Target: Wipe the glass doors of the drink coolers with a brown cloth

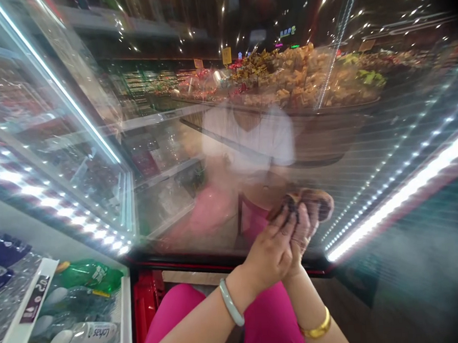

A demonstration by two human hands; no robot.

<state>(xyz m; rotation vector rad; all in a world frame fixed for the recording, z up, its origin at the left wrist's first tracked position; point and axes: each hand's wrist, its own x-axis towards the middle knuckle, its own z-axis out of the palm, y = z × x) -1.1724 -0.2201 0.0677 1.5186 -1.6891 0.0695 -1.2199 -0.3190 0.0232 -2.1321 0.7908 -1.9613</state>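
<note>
Left: a green plastic bottle [92, 273] lies on a white-edged shelf [126, 315]. Right of centre: the left hand [269, 254] overlaps the right hand [300, 237], fingers extended against a dark-brown, soft-looking bundle [323, 205] near the lower right corner of a clear glass pane [225, 238]; whether they grip or press cannot be told. Work appears under way; its completed portion is indeterminable.

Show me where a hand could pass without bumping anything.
Seemingly free: the glass between the lights at left and the left hand. Crowded: the lower-left corner, packed with bottles, and where the left hand meets the right hand.
</note>
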